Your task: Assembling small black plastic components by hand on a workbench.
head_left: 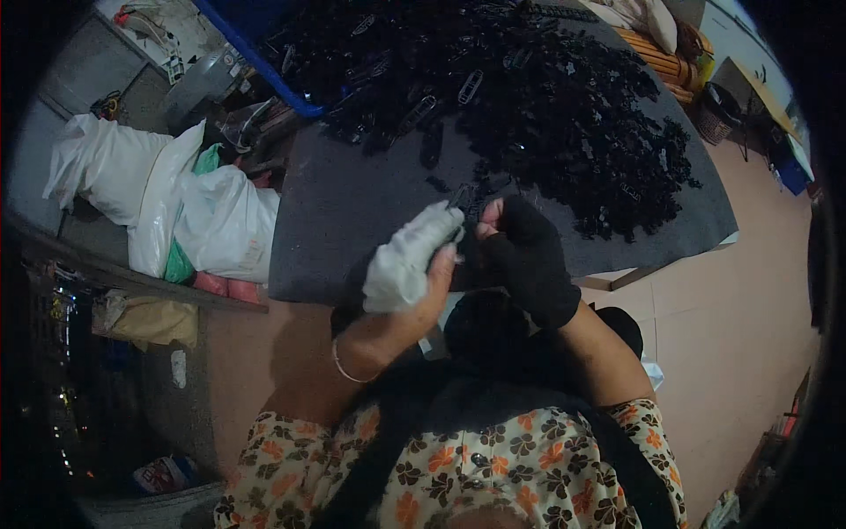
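Observation:
Over the near edge of the dark table, my left hand (407, 266), in a white glove with bare thumb tip, is closed with its fingers curled around a small black plastic part (467, 201). My right hand (530, 260), in a black fingerless glove, meets it from the other side, thumb and forefinger pinched at the same part. The part's exact shape is lost against the dark surface. Just beyond my hands spreads a big heap of small black plastic pieces (564, 132), some of them oblong with open centres.
The grey-black table top (330, 212) carries the heap. A blue tray edge (260, 66) borders it at the far left. White sacks (225, 220) sit on a shelf at left. Orange bundled rods (656, 62) and a dark bin (718, 110) stand at the far right.

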{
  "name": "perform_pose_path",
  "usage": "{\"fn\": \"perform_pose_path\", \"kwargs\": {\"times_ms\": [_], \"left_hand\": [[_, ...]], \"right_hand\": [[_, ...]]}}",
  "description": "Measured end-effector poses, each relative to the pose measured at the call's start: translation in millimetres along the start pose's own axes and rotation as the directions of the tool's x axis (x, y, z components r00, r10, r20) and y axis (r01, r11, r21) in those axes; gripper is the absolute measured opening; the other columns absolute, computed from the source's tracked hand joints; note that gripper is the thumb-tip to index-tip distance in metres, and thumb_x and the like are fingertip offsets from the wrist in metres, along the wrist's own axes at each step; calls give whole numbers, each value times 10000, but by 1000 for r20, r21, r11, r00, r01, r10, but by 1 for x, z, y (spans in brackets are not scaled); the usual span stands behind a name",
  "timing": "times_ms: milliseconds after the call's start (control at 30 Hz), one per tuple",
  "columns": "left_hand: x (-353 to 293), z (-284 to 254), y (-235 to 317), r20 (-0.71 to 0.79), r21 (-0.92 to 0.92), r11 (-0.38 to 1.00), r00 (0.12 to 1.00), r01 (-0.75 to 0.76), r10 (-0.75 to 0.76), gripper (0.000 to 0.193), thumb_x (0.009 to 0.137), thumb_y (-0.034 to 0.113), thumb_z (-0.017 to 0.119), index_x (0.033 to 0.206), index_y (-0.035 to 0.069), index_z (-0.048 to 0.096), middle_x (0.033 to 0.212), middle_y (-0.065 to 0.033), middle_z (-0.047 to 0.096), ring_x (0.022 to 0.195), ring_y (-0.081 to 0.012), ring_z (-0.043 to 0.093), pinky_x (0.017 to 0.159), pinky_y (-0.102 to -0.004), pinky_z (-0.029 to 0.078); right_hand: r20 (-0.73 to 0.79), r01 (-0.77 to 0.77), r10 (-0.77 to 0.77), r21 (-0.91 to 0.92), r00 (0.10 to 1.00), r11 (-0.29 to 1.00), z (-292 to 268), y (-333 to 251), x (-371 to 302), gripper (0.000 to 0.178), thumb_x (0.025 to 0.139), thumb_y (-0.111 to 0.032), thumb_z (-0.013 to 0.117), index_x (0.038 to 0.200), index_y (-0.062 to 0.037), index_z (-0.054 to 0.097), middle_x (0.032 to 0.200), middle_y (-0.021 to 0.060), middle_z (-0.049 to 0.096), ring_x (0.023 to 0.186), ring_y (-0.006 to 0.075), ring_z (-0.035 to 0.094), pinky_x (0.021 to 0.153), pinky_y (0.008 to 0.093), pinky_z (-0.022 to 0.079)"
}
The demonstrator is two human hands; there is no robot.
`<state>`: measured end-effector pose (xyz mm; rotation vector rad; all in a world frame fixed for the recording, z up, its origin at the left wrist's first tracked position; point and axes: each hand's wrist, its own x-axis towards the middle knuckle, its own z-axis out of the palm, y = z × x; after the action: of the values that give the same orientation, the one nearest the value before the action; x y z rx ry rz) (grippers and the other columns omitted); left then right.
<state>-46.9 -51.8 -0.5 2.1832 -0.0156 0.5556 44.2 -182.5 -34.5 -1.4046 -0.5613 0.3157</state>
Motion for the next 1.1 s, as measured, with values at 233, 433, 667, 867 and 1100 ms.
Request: {"fn": "perform_pose_path", "kwargs": {"times_ms": [233, 433, 667, 867, 1100], "left_hand": [[-3, -2, -4, 32, 268, 938, 975, -222, 222, 324, 753, 35, 610, 1075, 2, 599, 1133, -271, 548, 974, -395, 589, 825, -389, 499], [-4, -20, 5, 106, -41, 957, 954, 287, -281, 234, 812, 62, 623, 1034, -10, 627, 933, -152, 656, 827, -216, 649, 716, -307, 514], [-10, -29, -8, 194, -54, 995, 978, 90, -78, 239, 818, 67, 627, 1041, -20, 620, 891, -115, 659, 783, -177, 641, 699, -285, 512], [15, -44, -16, 496, -102, 971, 857, 215, -137, 310, 792, 164, 684, 1057, 17, 619, 986, -119, 637, 880, -187, 622, 753, -297, 505], [99, -16, -67, 315, 602, 717, 930, -351, 190, 253, 816, 240, 617, 1025, 101, 648, 1065, -148, 597, 982, -335, 567, 819, -398, 470]], "right_hand": [[154, -151, 110, 291, 982, 945, 9, 1, -9, 122, 839, -117, 585, 934, -59, 533, 779, -3, 551, 692, 77, 515, 635, 228, 441], [60, 451, -462, -361, 885, 816, 4, 0, 1, 231, 806, -154, 654, 975, -19, 574, 813, 36, 587, 722, 116, 563, 667, 250, 460], [306, 135, -33, -317, 951, 939, -10, -3, -6, 264, 767, -170, 696, 958, -8, 614, 831, 84, 622, 726, 144, 600, 660, 290, 476], [470, 106, 120, -428, 875, 898, -24, -21, -5, 287, 779, -270, 676, 878, -7, 613, 825, 165, 610, 758, 297, 615, 659, 372, 474], [209, 343, -282, -717, 936, 607, -33, -5, 23, 201, 851, -191, 540, 927, -21, 615, 907, 151, 605, 840, 302, 594, 755, 380, 471]]}}
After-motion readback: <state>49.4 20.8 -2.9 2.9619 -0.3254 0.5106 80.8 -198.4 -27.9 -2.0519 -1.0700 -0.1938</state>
